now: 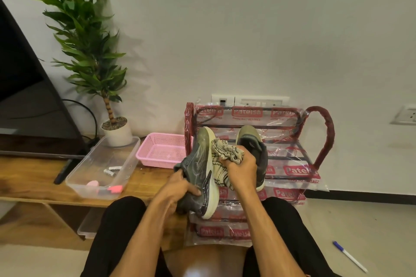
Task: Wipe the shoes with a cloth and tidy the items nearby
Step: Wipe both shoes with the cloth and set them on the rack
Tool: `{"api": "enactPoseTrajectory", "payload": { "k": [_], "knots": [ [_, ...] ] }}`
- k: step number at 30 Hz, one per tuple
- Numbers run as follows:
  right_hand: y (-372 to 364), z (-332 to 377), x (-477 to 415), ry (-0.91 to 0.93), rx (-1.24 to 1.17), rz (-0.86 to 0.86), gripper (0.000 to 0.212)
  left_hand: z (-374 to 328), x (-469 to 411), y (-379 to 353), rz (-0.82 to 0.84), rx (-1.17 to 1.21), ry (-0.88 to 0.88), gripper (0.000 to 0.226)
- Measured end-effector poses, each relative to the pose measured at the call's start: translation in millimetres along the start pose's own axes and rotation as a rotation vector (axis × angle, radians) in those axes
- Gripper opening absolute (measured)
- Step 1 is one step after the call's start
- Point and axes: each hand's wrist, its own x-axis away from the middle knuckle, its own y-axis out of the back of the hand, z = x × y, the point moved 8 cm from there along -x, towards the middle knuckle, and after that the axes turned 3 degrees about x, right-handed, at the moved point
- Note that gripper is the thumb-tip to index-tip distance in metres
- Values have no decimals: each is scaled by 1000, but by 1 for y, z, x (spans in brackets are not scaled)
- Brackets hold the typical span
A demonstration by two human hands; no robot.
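My left hand (180, 189) grips a dark grey shoe (199, 164) by its heel and holds it tilted, with the pale sole turned to the right. My right hand (242, 165) is closed on a bunched beige cloth with dark stripes (226, 152), pressed against that sole. The second shoe (253, 141) of the pair rests toe-up on the top shelf of a red metal shoe rack (319, 132) wrapped in printed plastic, partly hidden behind my right hand.
A wooden bench (29, 177) on the left carries a clear plastic tub (126, 159) with batteries and pink items, a pink basket (157, 153), a potted plant (117, 128) and a black remote (64, 172). A blue-capped pen (350, 256) lies on the floor at right.
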Motion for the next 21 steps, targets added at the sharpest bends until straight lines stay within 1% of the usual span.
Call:
{"api": "enactPoseTrajectory", "payload": {
  "k": [3,6,8,9,10,13,14,17,19,21],
  "knots": [
    [-6,11,5,34,23,55,28,12,10,-8,90,276,-10,63],
    [-6,28,8,108,20,109,33,23,15,-15,107,416,-43,69],
    [-6,39,9,160,32,148,38,27,15,-21,126,525,-48,78],
    [-6,43,9,180,49,161,37,28,15,-25,146,601,-36,84],
    [-7,45,9,192,77,171,34,28,15,-30,169,686,-20,84],
    [-12,45,10,200,185,203,28,20,20,-42,210,899,21,57],
    [-14,43,11,190,208,213,26,18,21,-45,215,917,15,54],
    [-16,40,15,183,250,221,24,15,21,-46,199,933,-24,57],
    [-13,37,14,152,233,218,24,16,21,-44,176,965,-40,51],
    [-8,35,13,110,191,216,26,14,24,-46,189,1016,-69,45]
  ]
}}
